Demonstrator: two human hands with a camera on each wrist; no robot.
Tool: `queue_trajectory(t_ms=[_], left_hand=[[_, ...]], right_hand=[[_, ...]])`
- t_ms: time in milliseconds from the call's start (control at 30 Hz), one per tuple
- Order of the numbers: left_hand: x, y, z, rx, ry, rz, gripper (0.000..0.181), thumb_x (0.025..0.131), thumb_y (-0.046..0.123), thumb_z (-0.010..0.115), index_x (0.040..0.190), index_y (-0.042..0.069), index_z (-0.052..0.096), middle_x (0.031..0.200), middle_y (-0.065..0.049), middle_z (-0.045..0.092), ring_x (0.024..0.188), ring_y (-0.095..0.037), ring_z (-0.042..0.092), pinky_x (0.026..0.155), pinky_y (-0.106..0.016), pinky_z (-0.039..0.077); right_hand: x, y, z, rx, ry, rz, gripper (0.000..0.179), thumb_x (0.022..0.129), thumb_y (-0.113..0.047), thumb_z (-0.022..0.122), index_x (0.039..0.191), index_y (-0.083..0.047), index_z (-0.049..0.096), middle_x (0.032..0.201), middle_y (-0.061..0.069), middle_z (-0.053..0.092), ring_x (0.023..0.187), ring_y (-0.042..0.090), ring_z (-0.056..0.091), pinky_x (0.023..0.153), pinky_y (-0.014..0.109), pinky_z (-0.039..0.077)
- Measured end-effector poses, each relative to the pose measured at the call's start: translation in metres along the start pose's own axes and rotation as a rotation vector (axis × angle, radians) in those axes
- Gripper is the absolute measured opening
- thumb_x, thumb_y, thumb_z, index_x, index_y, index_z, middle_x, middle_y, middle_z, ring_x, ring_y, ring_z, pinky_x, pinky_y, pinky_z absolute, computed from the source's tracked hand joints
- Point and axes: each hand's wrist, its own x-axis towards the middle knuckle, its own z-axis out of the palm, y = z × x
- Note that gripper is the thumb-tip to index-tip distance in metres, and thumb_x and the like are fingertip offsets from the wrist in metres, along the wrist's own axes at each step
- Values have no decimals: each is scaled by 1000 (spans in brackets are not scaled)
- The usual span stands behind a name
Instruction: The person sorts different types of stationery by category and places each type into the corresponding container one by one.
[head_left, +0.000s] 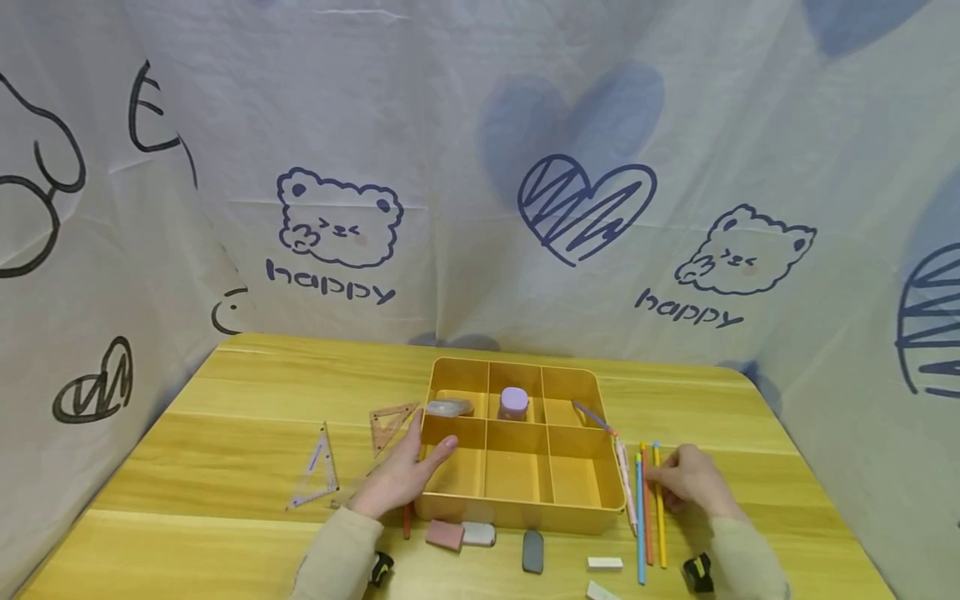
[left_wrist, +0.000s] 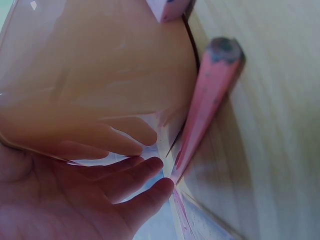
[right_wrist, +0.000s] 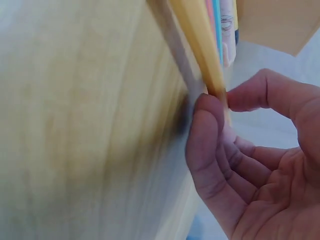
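Observation:
My left hand (head_left: 401, 479) lies at the left side of a yellow divided box (head_left: 517, 512). Its thumb reaches over the rim, and its fairly straight fingers run along the outer wall. Beside those fingertips in the left wrist view lies a red pencil (left_wrist: 207, 100). To the right of the box, my right hand (head_left: 693, 482) pinches a yellow pencil (right_wrist: 202, 45) between thumb and forefinger; in the right wrist view it slants over its shadow on the table. Next to it lie an orange-red pencil (head_left: 648, 525), a blue pencil (head_left: 641, 533) and a pale pink pen (head_left: 626, 483).
The box's back row holds a whitish object (head_left: 450, 407), a purple item (head_left: 513, 402) and a purple pencil (head_left: 592, 414). Along its front lie a pink eraser (head_left: 445, 535), a grey eraser (head_left: 532, 552) and white pieces (head_left: 604, 563). Set squares (head_left: 330, 475) lie left.

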Motion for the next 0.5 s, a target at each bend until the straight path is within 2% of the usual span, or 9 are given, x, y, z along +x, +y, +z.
queue_trajectory(t_ms=[200,400,500], left_hand=[[0,0,0,5,0,9,94,103,53,48,159,-8,2,160,-37,19,145,-53,31,119,-64,29],[0,0,0,4,-1,9,94,103,52,48,159,-8,2,161,-37,19,145,-53,31,119,-64,29],[0,0,0,7,1,9,94,103,53,48,159,-8,2,161,-37,19,145,-53,31,119,-64,29]], right_hand=[[-5,0,-4,64,28,-20,22,93,-14,63,91,7,65,67,9,68,57,15,64,56,31,58],[-11,-3,-5,90,90,-87,24,96,-12,57,100,11,64,69,8,67,60,15,63,57,30,56],[-15,-4,-4,128,127,-126,29,99,-10,53,111,15,61,76,11,67,63,16,62,58,30,57]])
